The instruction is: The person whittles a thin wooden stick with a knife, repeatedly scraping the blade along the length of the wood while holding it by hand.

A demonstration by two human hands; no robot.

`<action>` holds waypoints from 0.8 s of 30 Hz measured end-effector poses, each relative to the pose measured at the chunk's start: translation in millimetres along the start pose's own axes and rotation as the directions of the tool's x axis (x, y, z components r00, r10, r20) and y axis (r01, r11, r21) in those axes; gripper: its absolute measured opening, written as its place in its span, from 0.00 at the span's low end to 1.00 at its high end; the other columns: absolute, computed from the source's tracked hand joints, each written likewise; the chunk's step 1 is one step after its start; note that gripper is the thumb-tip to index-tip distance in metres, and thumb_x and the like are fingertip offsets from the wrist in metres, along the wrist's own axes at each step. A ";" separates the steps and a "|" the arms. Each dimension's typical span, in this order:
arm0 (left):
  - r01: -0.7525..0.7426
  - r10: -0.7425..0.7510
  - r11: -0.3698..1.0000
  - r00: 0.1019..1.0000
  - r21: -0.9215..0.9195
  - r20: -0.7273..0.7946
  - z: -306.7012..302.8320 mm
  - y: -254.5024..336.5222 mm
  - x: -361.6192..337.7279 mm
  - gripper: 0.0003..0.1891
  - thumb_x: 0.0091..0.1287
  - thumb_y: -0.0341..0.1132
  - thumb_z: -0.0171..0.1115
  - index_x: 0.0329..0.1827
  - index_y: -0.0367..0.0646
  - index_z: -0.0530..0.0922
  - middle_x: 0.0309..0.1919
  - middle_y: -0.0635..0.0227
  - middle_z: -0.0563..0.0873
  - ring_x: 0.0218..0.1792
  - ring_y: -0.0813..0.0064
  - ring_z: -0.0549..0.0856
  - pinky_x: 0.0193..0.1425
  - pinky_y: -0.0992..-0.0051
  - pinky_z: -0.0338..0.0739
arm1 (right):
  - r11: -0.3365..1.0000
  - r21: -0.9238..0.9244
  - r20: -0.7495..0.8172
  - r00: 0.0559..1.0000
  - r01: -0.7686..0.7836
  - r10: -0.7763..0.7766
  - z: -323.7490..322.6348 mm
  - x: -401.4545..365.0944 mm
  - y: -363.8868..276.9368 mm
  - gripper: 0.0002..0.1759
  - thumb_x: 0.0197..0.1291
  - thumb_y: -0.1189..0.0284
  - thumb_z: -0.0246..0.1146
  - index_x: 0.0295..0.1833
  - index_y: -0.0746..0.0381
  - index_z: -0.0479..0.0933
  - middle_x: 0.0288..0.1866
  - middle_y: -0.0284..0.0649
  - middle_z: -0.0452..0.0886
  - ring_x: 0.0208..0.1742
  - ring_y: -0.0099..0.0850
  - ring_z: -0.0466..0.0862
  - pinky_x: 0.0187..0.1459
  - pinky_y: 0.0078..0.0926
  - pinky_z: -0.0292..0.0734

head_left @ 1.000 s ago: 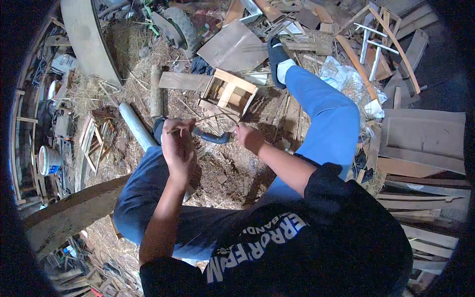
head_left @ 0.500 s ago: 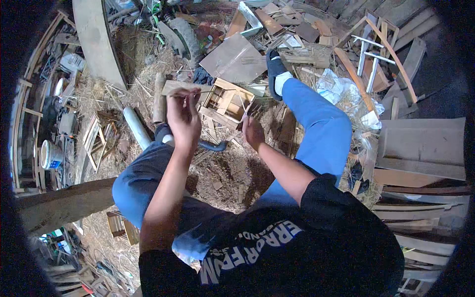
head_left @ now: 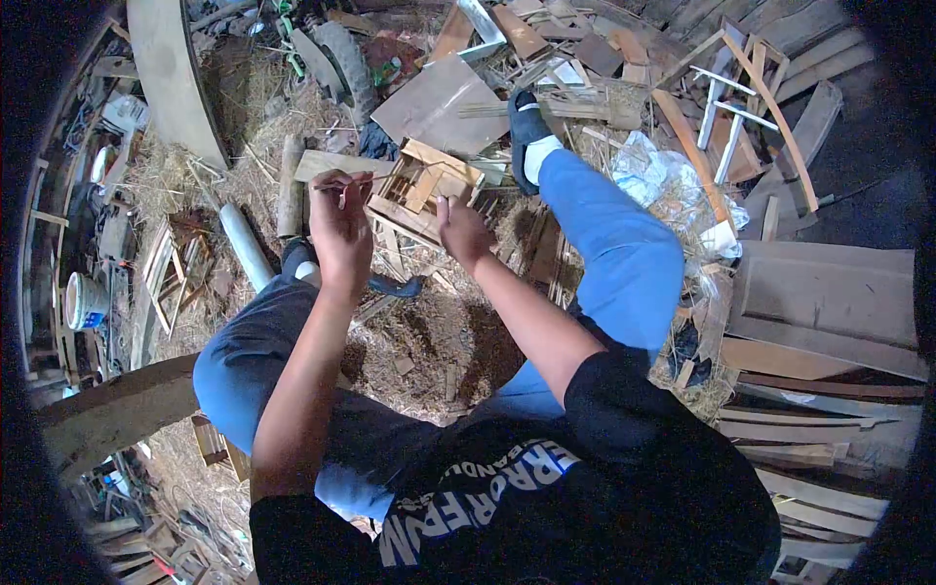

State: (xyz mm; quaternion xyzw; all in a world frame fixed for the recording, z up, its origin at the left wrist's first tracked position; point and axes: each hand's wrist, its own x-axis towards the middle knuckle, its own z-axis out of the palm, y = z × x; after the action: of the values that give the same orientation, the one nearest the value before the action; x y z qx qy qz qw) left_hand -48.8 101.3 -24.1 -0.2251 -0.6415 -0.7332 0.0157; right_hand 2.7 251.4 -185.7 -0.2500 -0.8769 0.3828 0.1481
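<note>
Box point(head_left: 423, 189), wooden, just beyond right hand point(head_left: 464, 233)

Box point(head_left: 400, 217) between feet point(head_left: 531, 141), seemingly on straw point(head_left: 429, 327).

My feed: straw-strewn floor point(head_left: 444, 327) | wooden box point(head_left: 402, 220), far middle | dark curved piece point(head_left: 398, 287), nearer | grey pipe point(head_left: 244, 244), left | wood scrap point(head_left: 404, 366), near

The person's right hand point(head_left: 464, 234) hides part of the small wooden box point(head_left: 423, 189).
</note>
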 end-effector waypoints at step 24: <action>-0.063 0.093 0.946 0.993 0.318 -0.079 17.8 -26.9 49.5 0.03 0.79 0.27 0.50 0.49 0.37 0.70 0.40 0.56 0.83 0.46 0.69 0.87 0.54 0.70 0.84 | 0.959 -0.276 0.132 0.991 0.059 -0.023 -8.2 60.2 23.0 0.26 0.76 0.57 0.48 0.40 0.67 0.82 0.33 0.58 0.86 0.37 0.55 0.88 0.42 0.52 0.84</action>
State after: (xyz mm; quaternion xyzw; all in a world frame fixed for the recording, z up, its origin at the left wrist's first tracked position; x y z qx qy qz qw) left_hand -96.1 136.0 -30.5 -0.2106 -0.7395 -0.6298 0.1103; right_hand -36.1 303.0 -193.3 -0.2250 -0.9348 0.2675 0.0631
